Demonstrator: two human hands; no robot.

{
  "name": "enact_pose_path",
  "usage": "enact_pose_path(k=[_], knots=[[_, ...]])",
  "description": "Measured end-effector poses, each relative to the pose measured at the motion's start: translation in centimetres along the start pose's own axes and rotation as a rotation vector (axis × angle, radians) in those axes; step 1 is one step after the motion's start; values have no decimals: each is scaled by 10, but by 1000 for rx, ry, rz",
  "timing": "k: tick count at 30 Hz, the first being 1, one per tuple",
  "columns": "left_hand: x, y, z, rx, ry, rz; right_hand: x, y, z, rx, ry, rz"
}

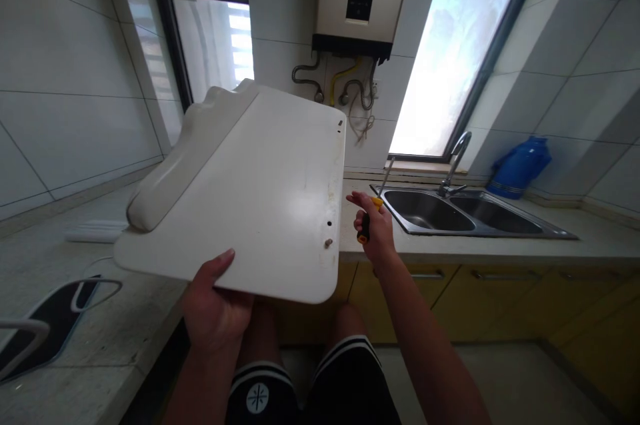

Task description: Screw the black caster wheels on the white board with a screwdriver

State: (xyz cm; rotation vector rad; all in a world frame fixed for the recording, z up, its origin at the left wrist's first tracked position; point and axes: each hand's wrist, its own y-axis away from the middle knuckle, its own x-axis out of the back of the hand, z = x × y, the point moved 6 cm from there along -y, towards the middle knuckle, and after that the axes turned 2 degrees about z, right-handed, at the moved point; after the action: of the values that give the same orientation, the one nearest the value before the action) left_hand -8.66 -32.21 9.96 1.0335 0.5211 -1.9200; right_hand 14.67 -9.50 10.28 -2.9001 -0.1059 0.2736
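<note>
A large white panel [260,191] with rounded corners and a thick scalloped strip [185,151] along its left side is held up in front of me, tilted. My left hand [217,301] grips its lower edge, thumb on the face and fingers underneath. Along the panel's right edge are small holes and a short peg [329,243]. Just right of that edge, my right hand [376,228] is closed around a screwdriver [364,229] with a black and yellow handle. The metal shaft points up and away, apart from the panel.
Beyond my right hand lies a double steel sink [425,211] with a faucet [454,161]; a blue bundle [520,168] stands behind it. A water heater [363,1] with hoses hangs on the wall. At left, a dark flat item [55,318] and a white cable rest on the counter [115,331].
</note>
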Motion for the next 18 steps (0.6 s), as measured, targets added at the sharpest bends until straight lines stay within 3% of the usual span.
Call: enact_pose_path(k=[3, 5, 11, 18], knots=[[0, -5, -3, 27, -42, 23, -16, 12, -27, 20, 16, -77], [-1, -9, -5, 4, -80, 18, -26, 17, -29, -1, 65, -125], [2, -21, -16, -48, -182, -10, -51, 16, -1, -135, 212, -208], [1, -27, -27, -60, -301, -108, -55, -5, 34, -295, 282, -138]])
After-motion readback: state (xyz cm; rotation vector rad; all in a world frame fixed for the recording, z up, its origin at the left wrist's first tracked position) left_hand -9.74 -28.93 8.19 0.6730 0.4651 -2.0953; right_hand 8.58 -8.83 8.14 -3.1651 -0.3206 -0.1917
